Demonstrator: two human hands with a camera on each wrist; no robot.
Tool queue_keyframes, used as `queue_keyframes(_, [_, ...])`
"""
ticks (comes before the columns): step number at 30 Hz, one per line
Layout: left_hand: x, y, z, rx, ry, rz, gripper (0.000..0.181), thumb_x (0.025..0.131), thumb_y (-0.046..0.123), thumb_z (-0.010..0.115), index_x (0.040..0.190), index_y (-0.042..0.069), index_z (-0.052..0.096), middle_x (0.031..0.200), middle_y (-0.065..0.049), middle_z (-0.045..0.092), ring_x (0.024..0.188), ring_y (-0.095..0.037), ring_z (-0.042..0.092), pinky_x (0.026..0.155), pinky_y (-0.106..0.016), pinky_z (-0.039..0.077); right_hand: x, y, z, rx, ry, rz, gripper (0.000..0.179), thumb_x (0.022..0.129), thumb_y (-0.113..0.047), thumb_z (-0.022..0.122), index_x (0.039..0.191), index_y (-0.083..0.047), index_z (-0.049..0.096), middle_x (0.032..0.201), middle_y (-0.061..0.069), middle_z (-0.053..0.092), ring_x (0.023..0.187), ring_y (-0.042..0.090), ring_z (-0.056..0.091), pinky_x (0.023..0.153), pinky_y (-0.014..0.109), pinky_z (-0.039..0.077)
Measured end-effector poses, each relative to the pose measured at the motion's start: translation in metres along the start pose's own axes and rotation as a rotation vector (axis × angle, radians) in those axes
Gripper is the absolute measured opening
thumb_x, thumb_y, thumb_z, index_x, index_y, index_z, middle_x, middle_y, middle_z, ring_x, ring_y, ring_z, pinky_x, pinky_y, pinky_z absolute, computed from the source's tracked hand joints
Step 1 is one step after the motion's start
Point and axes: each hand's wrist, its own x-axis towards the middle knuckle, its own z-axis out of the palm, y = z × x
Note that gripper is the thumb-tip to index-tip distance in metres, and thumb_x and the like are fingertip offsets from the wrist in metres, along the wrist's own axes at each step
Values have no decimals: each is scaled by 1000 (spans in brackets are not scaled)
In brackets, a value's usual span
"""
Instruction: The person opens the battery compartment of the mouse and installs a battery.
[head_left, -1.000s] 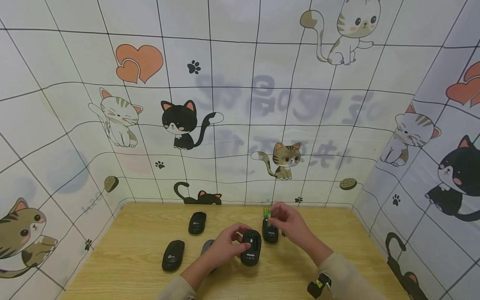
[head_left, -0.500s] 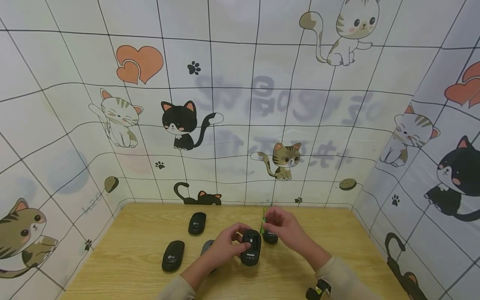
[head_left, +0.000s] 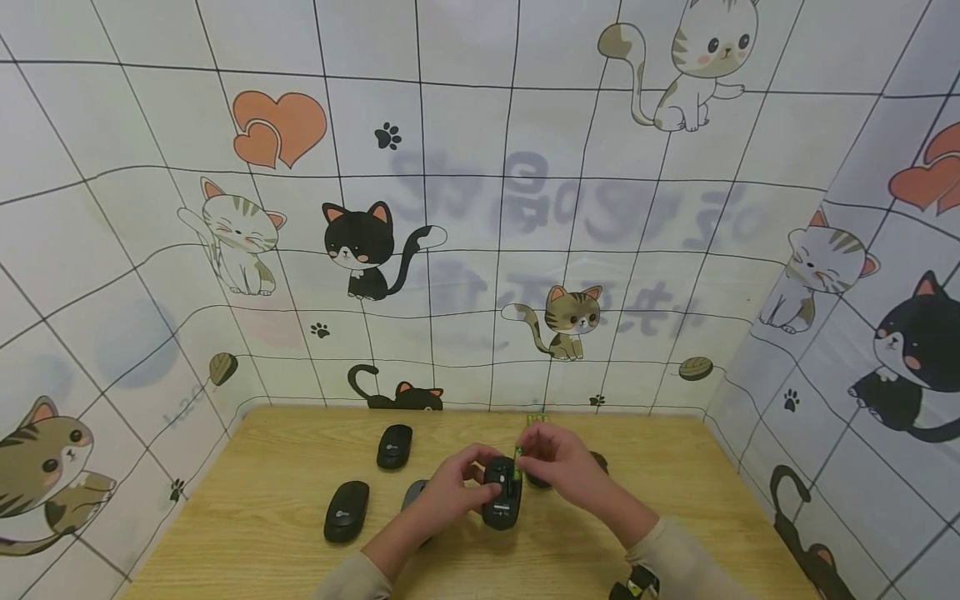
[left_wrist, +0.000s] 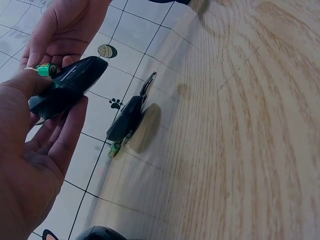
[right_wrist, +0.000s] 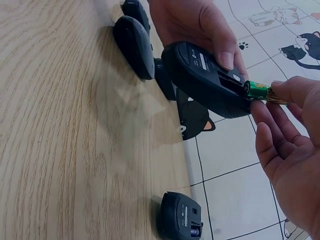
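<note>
My left hand [head_left: 456, 487] grips a black computer mouse [head_left: 502, 504] tilted up off the table, its underside with the uncovered battery slot facing me. Between thumb and fingers, my right hand [head_left: 564, 467] pinches a green battery [right_wrist: 257, 91]. One end of that battery is at the slot's edge in the right wrist view; whether any of it is inside I cannot tell. Another black mouse [right_wrist: 181, 217] lies underside up on the table, mostly covered by my right hand in the head view. Green batteries [head_left: 537, 418] lie just beyond the right hand.
Two black mice, one farther back [head_left: 394, 447] and one nearer [head_left: 347, 511], lie on the wooden table [head_left: 255, 483] at left. A grey mouse [head_left: 414, 493] is partly hidden by my left hand. A small dark piece [head_left: 600, 461] lies behind my right hand. Cat-print sheeting [head_left: 465, 333] surrounds the table.
My right hand has brought a green battery from beside the mouse on the table leftward to the held mouse. The left hand and its mouse have stayed nearly still.
</note>
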Motion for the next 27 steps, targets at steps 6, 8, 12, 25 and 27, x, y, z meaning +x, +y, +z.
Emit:
queue_keyframes(6, [0,-1,0,-5,3,10,39,103,13,78,140,17,67,128,-10,62,102,-24,70,72,-37,68,-1,-5,4,-21,-24,31,16,103,-10,79,116,-6,70,105,12,72,92,22,69,79,29,59])
queue_keyframes(8, [-1,-1,0,-9,3,12,39,104,13,78,140,17,66,128,-10,62,103,-24,70,72,-37,68,-1,-6,5,-27,-29,29,15,104,-11,79,116,-6,71,105,12,72,91,23,69,77,28,58])
queue_keyframes(12, [-1,0,1,-11,5,15,38,104,13,78,140,17,66,129,-10,62,104,-25,70,73,-38,68,-1,-6,7,-53,-30,25,13,104,-13,79,114,-9,73,101,8,72,87,21,66,71,27,56])
queue_keyframes(25, [-1,3,3,-13,27,21,37,103,13,78,138,15,65,129,-10,62,105,-26,69,73,-38,69,0,10,8,-98,-45,-33,8,105,-15,79,112,-18,77,109,4,69,89,18,64,78,30,57])
queue_keyframes(27, [-1,3,2,-8,28,26,37,103,13,78,138,15,65,129,-10,62,105,-26,69,73,-38,68,-1,11,9,-100,-45,-39,8,104,-15,79,111,-18,77,110,5,68,89,18,64,78,30,58])
